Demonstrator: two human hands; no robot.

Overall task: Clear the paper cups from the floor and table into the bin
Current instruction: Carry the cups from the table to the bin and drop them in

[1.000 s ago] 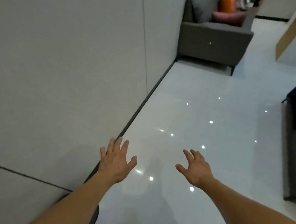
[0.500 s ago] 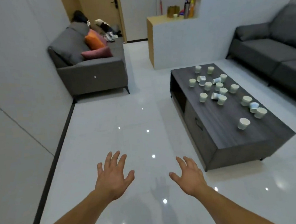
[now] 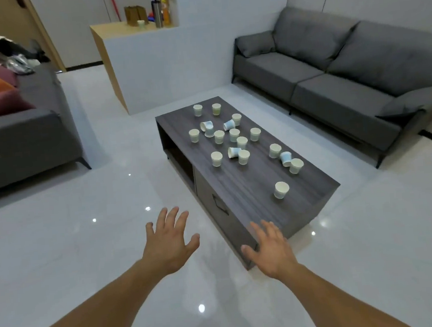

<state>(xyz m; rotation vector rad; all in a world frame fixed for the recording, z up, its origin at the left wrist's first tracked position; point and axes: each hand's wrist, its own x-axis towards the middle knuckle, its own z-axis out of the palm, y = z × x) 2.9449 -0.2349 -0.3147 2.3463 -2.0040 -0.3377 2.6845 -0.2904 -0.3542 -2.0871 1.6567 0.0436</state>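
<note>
Both arms are reaching forward, the left hand and right hand spreading palm-down with fingers straight and apart, grasping nothing. The left hand is hovering over the glossy white floor, and the right hand is overlapping the near corner of the dark wood coffee table, contact unclear. The paper cups are sitting scattered over the table top, mostly upright, a few lying tipped, a lone cup standing nearest the hands, with a grey sofa standing beyond.

Both hands, left and right, reach forward, fingers spread (palms down), holding nothing.
</note>
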